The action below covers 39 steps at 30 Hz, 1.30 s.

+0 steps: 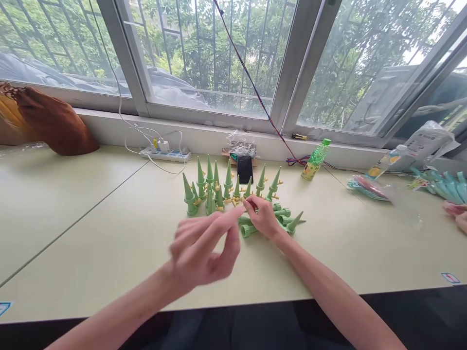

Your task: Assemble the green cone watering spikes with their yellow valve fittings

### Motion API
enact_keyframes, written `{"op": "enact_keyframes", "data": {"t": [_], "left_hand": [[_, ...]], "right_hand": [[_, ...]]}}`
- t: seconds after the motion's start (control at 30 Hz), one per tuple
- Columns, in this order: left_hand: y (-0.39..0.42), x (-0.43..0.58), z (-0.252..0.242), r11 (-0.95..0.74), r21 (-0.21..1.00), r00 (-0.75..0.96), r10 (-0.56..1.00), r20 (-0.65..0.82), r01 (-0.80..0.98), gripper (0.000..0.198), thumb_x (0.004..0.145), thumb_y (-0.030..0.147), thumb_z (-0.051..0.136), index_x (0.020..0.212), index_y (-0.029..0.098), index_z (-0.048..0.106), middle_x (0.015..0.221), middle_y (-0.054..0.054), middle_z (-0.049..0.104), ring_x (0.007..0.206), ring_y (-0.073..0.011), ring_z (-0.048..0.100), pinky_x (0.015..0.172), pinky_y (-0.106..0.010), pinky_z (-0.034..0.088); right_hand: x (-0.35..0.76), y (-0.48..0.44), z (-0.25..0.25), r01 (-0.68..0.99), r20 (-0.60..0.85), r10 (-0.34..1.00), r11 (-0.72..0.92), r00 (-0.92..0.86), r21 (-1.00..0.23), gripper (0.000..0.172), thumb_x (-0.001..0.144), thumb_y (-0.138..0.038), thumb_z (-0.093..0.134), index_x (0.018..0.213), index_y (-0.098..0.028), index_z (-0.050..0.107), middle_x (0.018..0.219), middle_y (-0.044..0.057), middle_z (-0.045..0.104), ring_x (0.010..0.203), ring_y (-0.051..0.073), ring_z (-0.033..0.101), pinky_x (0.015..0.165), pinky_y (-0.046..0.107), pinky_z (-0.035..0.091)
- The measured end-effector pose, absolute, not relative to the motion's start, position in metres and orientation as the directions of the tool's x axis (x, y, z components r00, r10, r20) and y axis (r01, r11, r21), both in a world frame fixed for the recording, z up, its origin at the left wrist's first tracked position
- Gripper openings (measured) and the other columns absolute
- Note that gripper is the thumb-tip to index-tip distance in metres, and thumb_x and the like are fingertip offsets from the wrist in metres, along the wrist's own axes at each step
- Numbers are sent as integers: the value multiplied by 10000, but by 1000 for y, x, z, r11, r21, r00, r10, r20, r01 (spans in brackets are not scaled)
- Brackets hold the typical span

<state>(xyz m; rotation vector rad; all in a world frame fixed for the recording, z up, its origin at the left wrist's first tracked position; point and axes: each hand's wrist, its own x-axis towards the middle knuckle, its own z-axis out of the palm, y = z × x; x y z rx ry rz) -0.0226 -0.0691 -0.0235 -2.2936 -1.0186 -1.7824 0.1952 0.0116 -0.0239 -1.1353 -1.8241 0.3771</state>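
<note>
Several green plant watering spikes (pixel 189 199) with small yellow valves stand point up on the table. More spikes (pixel 249 230) lie on their sides in a pile at the right of the group. My right hand (pixel 263 218) reaches over this pile, its thumb and fingertips pinched together beside some loose yellow valves (pixel 233 201). Whatever is in that pinch is too small to make out. My left hand (pixel 207 245), slightly blurred, hovers nearer to me, index finger stretched toward the right fingertips and thumb apart from it. I see nothing in it.
A black phone (pixel 245 169) lies behind the spikes by a box with clear plastic wrap. A green-capped bottle (pixel 315 160) and a power strip (pixel 175 155) stand near the window ledge. At the right edge, another person's hand (pixel 456 211) is beside blue-green pieces (pixel 447 186).
</note>
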Motion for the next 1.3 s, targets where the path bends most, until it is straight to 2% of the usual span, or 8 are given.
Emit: {"op": "enact_keyframes", "data": {"t": [0.1, 0.2, 0.43, 0.57, 0.97, 1.1, 1.2, 1.3], "left_hand": [[-14, 15, 11, -867, 68, 414, 303, 858, 493, 177, 856, 127, 570, 985, 206, 663, 633, 27, 619, 467, -77, 497, 467, -216, 386], [4, 27, -4, -874, 1, 507, 283, 814, 486, 145, 884, 134, 502, 875, 194, 634, 604, 25, 587, 455, -81, 477, 441, -225, 334], [3, 20, -28, -793, 359, 497, 595, 632, 493, 262, 891, 157, 484, 1112, 186, 621, 1050, -76, 665, 565, -86, 566, 591, -245, 498], [4, 21, -27, -773, 392, 546, 632, 550, 499, 358, 834, 136, 545, 1178, 205, 616, 1199, -98, 641, 696, -141, 649, 698, -301, 547], [3, 25, -31, -732, 489, 509, 681, 526, 474, 240, 953, 156, 432, 1118, 192, 603, 1026, -84, 615, 843, -175, 644, 762, -306, 536], [-4, 29, -24, -654, 637, 368, 756, 541, 407, 235, 972, 230, 426, 1143, 182, 581, 1049, -92, 632, 772, -158, 645, 670, -286, 536], [-11, 31, -19, -477, 838, 319, 864, 391, 266, 265, 976, 332, 437, 1163, 183, 549, 1017, -68, 621, 469, -71, 550, 471, -247, 474], [-13, 31, -17, -346, 930, 333, 897, 290, 121, 297, 964, 412, 459, 1157, 199, 534, 990, -47, 595, 412, -55, 527, 386, -226, 411]], "right_hand": [[197, 12, -23, 553, 545, 829, 515, -126, -655, 235, 954, -302, 444, 778, -192, 554, 696, 1, 589, 621, 140, 495, 639, 259, 406], [199, 14, -23, 570, 553, 827, 503, -99, -650, 222, 956, -297, 441, 786, -195, 540, 704, 1, 586, 626, 142, 497, 639, 262, 403], [202, 15, -21, 592, 562, 825, 486, -66, -643, 207, 960, -293, 433, 812, -197, 541, 741, 18, 601, 652, 153, 520, 652, 271, 410], [203, 14, -19, 593, 572, 819, 487, -53, -642, 213, 964, -298, 426, 827, -194, 552, 756, 23, 610, 669, 157, 538, 652, 272, 412], [201, 8, -12, 595, 657, 751, 499, 64, -630, 224, 985, -338, 427, 886, -196, 569, 810, 38, 622, 753, 172, 563, 740, 297, 447], [200, 1, -5, 621, 748, 637, 514, 185, -591, 198, 984, -331, 441, 925, -202, 579, 885, 61, 625, 840, 195, 568, 797, 332, 453], [199, -1, -2, 612, 764, 604, 521, 229, -595, 174, 982, -326, 455, 983, -202, 578, 942, 72, 627, 863, 195, 577, 814, 341, 463], [198, 0, -5, 571, 728, 658, 529, 191, -628, 183, 984, -332, 457, 1027, -200, 577, 972, 74, 639, 839, 181, 600, 795, 330, 487]]}}
